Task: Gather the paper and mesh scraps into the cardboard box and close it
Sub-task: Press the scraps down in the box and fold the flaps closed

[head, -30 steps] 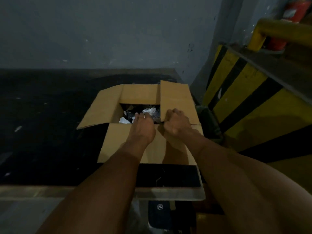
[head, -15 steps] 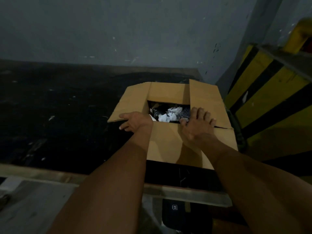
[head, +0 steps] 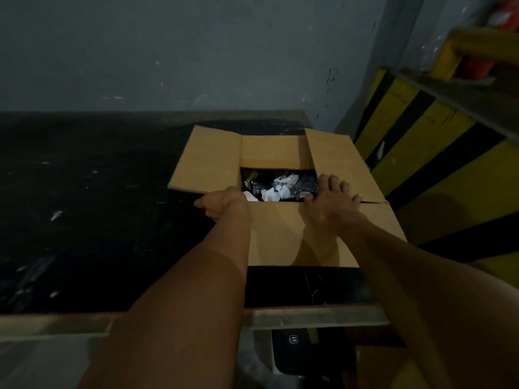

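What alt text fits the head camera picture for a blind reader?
Two bare hands work at an open cardboard box on a dark table: the left hand at the near edge of the left flap, the right hand flat on the right flap. White paper and mesh scraps lie inside.

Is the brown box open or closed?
Open. The cardboard box has its flaps spread apart, and white paper scraps and dark mesh show in the gap between them.

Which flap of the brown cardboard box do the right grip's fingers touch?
The right-side flap: the right grip's fingers lie on its near corner; its palm covers the near flap.
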{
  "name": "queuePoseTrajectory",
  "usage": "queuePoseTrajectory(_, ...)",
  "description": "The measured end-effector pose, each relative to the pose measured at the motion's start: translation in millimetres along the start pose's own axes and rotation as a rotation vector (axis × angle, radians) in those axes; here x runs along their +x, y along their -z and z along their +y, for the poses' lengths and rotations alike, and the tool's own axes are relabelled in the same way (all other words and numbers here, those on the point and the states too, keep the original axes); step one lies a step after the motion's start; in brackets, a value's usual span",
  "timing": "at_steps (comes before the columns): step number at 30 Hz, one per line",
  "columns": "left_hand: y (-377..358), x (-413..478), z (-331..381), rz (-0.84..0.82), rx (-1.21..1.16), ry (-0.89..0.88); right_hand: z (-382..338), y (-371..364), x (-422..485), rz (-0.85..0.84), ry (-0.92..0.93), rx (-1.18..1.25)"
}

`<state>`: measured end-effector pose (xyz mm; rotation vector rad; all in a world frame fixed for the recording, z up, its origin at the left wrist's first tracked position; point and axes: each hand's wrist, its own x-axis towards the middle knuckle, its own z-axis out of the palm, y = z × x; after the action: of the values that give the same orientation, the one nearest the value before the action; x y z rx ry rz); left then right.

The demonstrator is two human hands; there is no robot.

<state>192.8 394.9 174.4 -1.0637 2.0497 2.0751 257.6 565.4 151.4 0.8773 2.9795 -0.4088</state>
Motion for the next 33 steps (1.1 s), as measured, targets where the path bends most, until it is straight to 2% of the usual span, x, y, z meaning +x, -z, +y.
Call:
queuePoseTrajectory(2, -0.1, -1.9, 1.7, 0.036, -0.02, -0.12, -0.4, 0.6, 0.3, -0.01, -0.01, 0.001)
queuePoseTrajectory(3, -1.7, -1.6, -0.2, 0.035, 0.031, -0.235, -0.5, 1.0, 0.6, -0.011, -0.009, 0.005)
queuePoseTrajectory(7, -4.8, -2.4, -14.8, -0.112, 0.509, -0.734, 2.8, 5.4, 1.9, -0.001, 0.021, 0.032)
queuePoseTrajectory(9, -4.2, -3.7, -22.6, -0.207, 0.828, -0.935, 4.4, 8.1, 2.4, 0.027, 0.038, 0.04)
queuePoseTrajectory(12, -3.0, 1.1, -24.6, -0.269, 1.163, -1.114, 5.0, 11.2, 1.8, 0.049, 0.07, 0.072)
queuePoseTrajectory(15, -6.9, 5.2, -20.6, -0.391, 1.173, -1.25, 7.2, 15.3, 3.4, 0.025, 0.131, 0.098)
queuePoseTrajectory(18, -19.8, 0.5, -16.8, -0.512, 1.244, -1.283, 9.1, 17.0, 6.6, 0.008, 0.139, 0.054)
queuePoseTrajectory(22, -33.5, -10.9, -6.0, -0.578, 1.491, -1.142, 13.3, 15.8, 8.2, -0.042, 0.168, 0.024)
queuePoseTrajectory(27, -34.0, -9.7, 6.5, -0.647, 1.56, -1.031, 18.8, 18.7, 3.2, -0.065, 0.206, 0.073)
queuePoseTrajectory(30, -21.7, 3.7, 17.4, -0.765, 1.639, -1.054, 30.0, 32.0, -0.9, -0.111, 0.266, 0.027)
queuePoseTrajectory(33, -3.4, 13.7, 28.7, -0.85, 1.91, -1.149, 50.9, 46.1, -1.4, -0.186, 0.337, 0.026)
